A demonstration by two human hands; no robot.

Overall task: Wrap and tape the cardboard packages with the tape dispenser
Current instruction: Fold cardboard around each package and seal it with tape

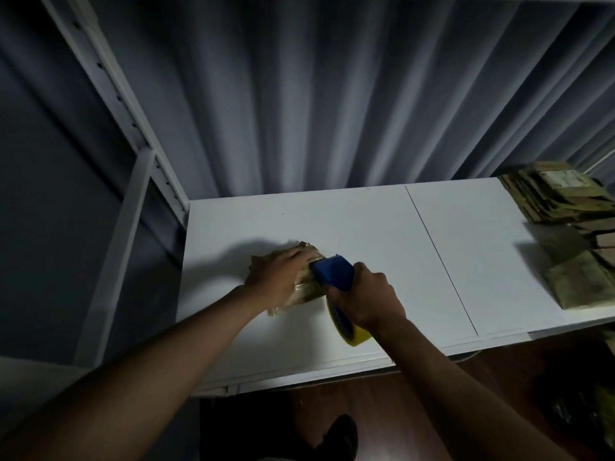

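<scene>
Fingers (357, 272) clamped on tape dispenser (332, 272), left hand (278, 276) flat on package (304, 289), cardboard stack (559, 197) far right

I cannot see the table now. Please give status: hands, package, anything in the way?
Left hand presses package flat. Right hand grips tape dispenser, its head against package. Nothing in the way.
</scene>
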